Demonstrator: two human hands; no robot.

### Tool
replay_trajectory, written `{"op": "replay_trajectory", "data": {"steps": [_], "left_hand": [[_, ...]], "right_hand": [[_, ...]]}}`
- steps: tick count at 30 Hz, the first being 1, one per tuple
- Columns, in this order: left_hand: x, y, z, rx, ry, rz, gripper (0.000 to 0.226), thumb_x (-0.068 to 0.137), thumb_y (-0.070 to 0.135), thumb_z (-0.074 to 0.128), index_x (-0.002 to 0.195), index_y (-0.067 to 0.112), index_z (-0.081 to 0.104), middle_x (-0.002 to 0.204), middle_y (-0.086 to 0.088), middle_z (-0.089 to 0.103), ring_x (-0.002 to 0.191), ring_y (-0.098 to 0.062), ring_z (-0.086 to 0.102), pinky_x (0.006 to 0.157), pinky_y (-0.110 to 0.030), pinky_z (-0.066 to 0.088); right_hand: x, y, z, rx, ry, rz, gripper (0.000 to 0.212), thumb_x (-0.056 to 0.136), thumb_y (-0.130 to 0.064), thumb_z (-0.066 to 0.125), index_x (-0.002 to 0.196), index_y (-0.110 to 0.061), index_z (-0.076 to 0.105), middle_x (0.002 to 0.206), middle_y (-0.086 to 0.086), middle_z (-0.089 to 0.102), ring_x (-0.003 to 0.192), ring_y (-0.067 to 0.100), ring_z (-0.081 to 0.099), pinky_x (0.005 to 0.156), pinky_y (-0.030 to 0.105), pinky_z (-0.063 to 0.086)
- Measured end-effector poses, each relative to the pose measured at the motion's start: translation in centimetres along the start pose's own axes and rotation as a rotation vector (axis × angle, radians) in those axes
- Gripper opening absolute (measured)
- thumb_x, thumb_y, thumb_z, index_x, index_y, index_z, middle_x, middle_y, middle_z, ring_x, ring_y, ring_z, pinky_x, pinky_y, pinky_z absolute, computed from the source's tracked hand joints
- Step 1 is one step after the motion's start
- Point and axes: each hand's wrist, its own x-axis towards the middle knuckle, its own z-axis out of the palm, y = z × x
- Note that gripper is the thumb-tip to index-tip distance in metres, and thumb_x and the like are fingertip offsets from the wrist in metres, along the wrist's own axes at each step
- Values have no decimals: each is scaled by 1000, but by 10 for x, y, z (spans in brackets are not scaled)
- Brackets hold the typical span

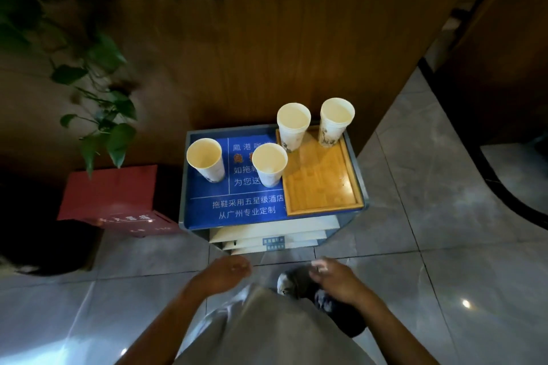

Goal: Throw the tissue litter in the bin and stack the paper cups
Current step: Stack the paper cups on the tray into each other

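Several upright paper cups stand on a small blue-topped cabinet (204, 216). Two are on the blue surface: one at the left (206, 160) and one near the middle (269, 164). Two cup stacks stand at the back of a wooden tray (323, 184): a left stack (293, 126) and a right stack (336, 121). My left hand (225, 272) hovers low in front of the cabinet, fingers loosely curled, holding nothing. My right hand (335, 277) hangs beside it, fingers apart and empty. A dark bin (50, 246) sits on the floor at the far left. No tissue shows.
A red box (112, 198) lies on the floor left of the cabinet. A wooden partition (267, 53) rises behind it, with potted plants (103, 104) trailing at the left. Grey tiled floor (430, 231) spreads to the right. My shoe (296, 278) is below the right hand.
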Motion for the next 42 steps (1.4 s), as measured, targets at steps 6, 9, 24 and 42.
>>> {"op": "replay_trajectory", "data": {"steps": [6,9,24,42], "left_hand": [[18,66,-36,-19,182,151,35,89,50,59,118,33,65,124,10,66,100,-6,64,97,-35,52],[20,102,-58,-9,222,240,33,87,51,61,119,41,63,122,17,66,103,0,61,99,-31,49],[69,242,-184,280,556,508,50,84,44,68,129,25,58,126,0,67,108,-19,65,93,-38,55],[178,264,-187,565,252,192,104,67,49,81,149,36,20,154,-5,27,137,-35,36,105,-53,42]], "right_hand": [[28,-51,-83,36,40,-229,40,93,-33,63,131,-23,57,131,-1,61,112,8,56,83,16,44],[34,-82,-129,-15,21,-306,37,90,-46,63,126,-41,54,124,-16,56,114,8,53,76,20,42],[77,-190,-264,-284,388,-445,40,87,-45,63,125,-33,57,121,-4,62,109,21,58,78,28,40],[165,-197,-275,-524,341,-196,113,62,-31,90,151,-31,20,151,13,31,137,39,34,109,51,37]]}}
